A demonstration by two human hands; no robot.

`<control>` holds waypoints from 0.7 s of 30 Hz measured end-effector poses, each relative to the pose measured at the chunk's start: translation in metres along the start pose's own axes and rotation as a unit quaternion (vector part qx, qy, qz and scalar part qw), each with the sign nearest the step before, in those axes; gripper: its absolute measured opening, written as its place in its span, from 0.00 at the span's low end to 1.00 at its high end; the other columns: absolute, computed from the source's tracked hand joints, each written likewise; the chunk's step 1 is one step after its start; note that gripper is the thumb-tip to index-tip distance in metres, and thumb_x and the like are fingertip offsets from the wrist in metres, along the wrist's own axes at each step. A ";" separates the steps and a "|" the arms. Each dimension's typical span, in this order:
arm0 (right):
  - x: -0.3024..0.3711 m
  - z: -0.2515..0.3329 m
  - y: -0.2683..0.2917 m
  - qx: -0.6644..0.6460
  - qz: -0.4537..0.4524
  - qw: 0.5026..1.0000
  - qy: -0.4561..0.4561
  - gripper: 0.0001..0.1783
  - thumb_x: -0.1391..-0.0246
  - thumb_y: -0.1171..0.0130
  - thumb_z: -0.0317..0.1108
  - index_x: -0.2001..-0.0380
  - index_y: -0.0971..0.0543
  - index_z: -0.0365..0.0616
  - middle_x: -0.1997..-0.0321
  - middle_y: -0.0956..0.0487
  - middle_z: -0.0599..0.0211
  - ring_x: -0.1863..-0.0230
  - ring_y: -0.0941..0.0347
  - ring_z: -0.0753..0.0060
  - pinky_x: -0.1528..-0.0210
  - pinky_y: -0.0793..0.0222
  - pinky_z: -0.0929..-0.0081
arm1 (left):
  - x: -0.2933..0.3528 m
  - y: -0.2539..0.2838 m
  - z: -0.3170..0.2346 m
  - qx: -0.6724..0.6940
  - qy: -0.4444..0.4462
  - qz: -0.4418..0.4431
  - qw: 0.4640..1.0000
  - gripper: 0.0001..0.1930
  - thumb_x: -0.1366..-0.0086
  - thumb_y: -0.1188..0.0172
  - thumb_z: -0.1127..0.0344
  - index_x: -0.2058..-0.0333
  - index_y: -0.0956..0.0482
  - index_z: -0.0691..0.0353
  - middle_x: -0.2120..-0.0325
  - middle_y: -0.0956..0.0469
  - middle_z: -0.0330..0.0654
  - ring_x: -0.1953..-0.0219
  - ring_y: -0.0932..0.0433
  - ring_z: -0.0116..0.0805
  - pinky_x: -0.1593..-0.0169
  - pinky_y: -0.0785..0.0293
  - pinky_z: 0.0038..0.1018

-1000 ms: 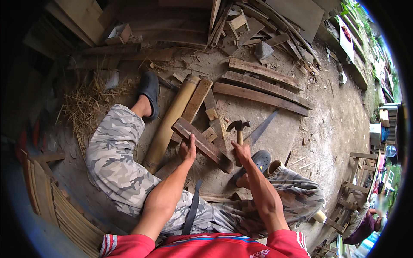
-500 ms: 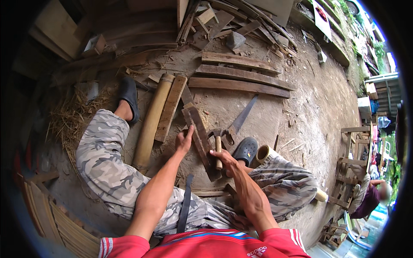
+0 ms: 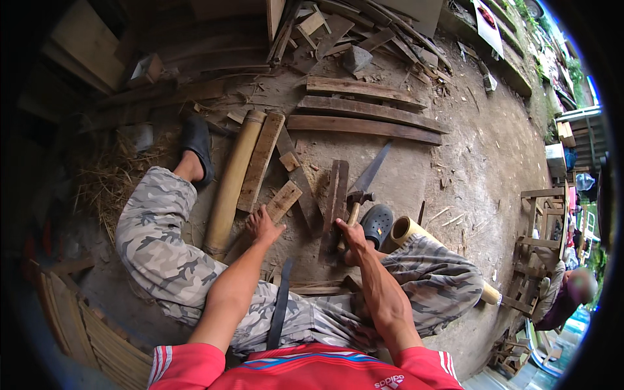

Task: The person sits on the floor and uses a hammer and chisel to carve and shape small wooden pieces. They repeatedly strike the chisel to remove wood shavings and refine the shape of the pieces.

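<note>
My right hand (image 3: 353,235) is closed around the wooden handle of a hammer (image 3: 355,212), its dark head pointing away from me. Just left of it lies a dark, narrow board (image 3: 335,195). Beyond the hammer head, a handsaw (image 3: 372,170) rests on the ground, its grip partly hidden. My left hand (image 3: 263,227) grips a short, lighter wooden board (image 3: 283,200), thumb apart from the fingers. The board slants toward my left leg and the hand covers its middle. Under its far end, another dark plank (image 3: 305,195) lies on the dirt, with a small wood block (image 3: 289,161) on it.
A bamboo pole (image 3: 235,179) and a thick plank (image 3: 261,159) lie left of my hands. Several long planks (image 3: 370,120) lie across the far side. My clog (image 3: 376,224) and a bamboo tube (image 3: 403,229) are at right. Scrap wood (image 3: 383,39) is piled far off; a person (image 3: 565,299) is at far right.
My left hand has moved left and nearer, now with the lighter board. The dark board has shifted right, beside the hammer. The hammer has turned slightly, its head moving right.
</note>
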State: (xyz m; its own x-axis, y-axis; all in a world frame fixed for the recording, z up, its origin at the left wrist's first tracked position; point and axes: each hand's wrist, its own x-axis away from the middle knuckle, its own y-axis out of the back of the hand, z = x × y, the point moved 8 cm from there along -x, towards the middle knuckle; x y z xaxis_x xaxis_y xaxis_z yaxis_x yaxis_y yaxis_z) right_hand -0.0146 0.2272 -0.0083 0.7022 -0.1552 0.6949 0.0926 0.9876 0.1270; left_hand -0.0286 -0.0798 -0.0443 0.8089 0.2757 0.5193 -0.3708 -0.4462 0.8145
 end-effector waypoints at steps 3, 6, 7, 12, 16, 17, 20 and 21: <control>-0.022 -0.038 0.012 0.082 0.007 0.996 -0.025 0.22 0.46 0.34 0.44 0.61 0.22 0.33 0.70 0.20 0.66 0.71 0.28 0.74 0.68 0.32 0.71 | -0.005 0.001 -0.006 -0.006 -0.034 0.005 0.999 0.42 0.49 0.30 0.47 0.41 0.41 0.53 0.42 0.37 0.50 0.38 0.41 0.51 0.37 0.43 0.50; -0.035 -0.054 0.005 0.098 0.022 0.995 0.010 0.23 0.48 0.34 0.46 0.64 0.21 0.32 0.72 0.20 0.62 0.72 0.24 0.69 0.68 0.30 0.68 | -0.012 0.003 -0.003 0.020 -0.080 -0.013 0.997 0.41 0.47 0.31 0.46 0.40 0.39 0.55 0.43 0.35 0.53 0.40 0.38 0.55 0.38 0.39 0.47; -0.037 -0.055 0.005 0.118 0.021 0.993 0.003 0.23 0.48 0.34 0.46 0.64 0.21 0.33 0.73 0.20 0.61 0.72 0.24 0.68 0.68 0.30 0.67 | -0.013 0.003 0.002 0.032 -0.090 -0.025 0.995 0.41 0.46 0.32 0.46 0.39 0.39 0.56 0.43 0.35 0.54 0.40 0.37 0.55 0.38 0.39 0.46; -0.039 -0.043 0.008 0.234 -0.005 0.972 -0.015 0.25 0.51 0.33 0.49 0.64 0.21 0.35 0.69 0.20 0.59 0.68 0.25 0.67 0.62 0.31 0.67 | -0.017 0.005 0.005 0.070 -0.152 0.068 0.983 0.40 0.40 0.39 0.44 0.34 0.42 0.55 0.41 0.34 0.54 0.39 0.36 0.54 0.37 0.39 0.43; -0.039 -0.032 0.006 0.281 -0.044 0.959 -0.009 0.29 0.53 0.33 0.51 0.60 0.22 0.33 0.62 0.19 0.46 0.57 0.22 0.51 0.55 0.29 0.60 | -0.017 0.003 -0.002 0.055 -0.196 0.121 0.971 0.39 0.36 0.46 0.39 0.33 0.43 0.54 0.41 0.33 0.54 0.39 0.34 0.54 0.38 0.38 0.42; -0.038 -0.030 0.006 0.288 -0.043 0.957 -0.017 0.30 0.53 0.33 0.51 0.59 0.22 0.33 0.59 0.19 0.42 0.52 0.23 0.46 0.52 0.29 0.59 | -0.014 0.006 -0.008 0.061 -0.200 0.131 0.969 0.39 0.36 0.48 0.38 0.33 0.43 0.54 0.41 0.33 0.54 0.40 0.34 0.54 0.38 0.38 0.41; -0.039 -0.027 0.006 0.290 -0.040 0.956 -0.033 0.30 0.53 0.33 0.51 0.58 0.22 0.32 0.59 0.19 0.43 0.53 0.22 0.46 0.53 0.29 0.58 | -0.013 0.018 -0.029 0.116 -0.208 0.137 0.962 0.39 0.35 0.52 0.36 0.33 0.42 0.54 0.40 0.34 0.57 0.39 0.34 0.55 0.38 0.37 0.42; -0.040 -0.026 0.006 0.294 -0.042 0.954 -0.035 0.30 0.53 0.33 0.50 0.59 0.22 0.32 0.60 0.19 0.43 0.53 0.22 0.46 0.53 0.28 0.59 | -0.015 0.024 -0.038 0.133 -0.222 0.127 0.958 0.39 0.35 0.52 0.36 0.33 0.42 0.54 0.40 0.34 0.58 0.39 0.34 0.54 0.38 0.37 0.41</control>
State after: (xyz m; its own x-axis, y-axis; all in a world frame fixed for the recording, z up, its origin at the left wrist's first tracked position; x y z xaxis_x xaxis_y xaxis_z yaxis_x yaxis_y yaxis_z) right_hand -0.0235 0.2397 -0.0539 0.6588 -0.2555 0.7076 -0.2804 0.7894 0.5460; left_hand -0.0666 -0.0622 -0.0226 0.8445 -0.2334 0.4820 -0.4995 -0.6678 0.5518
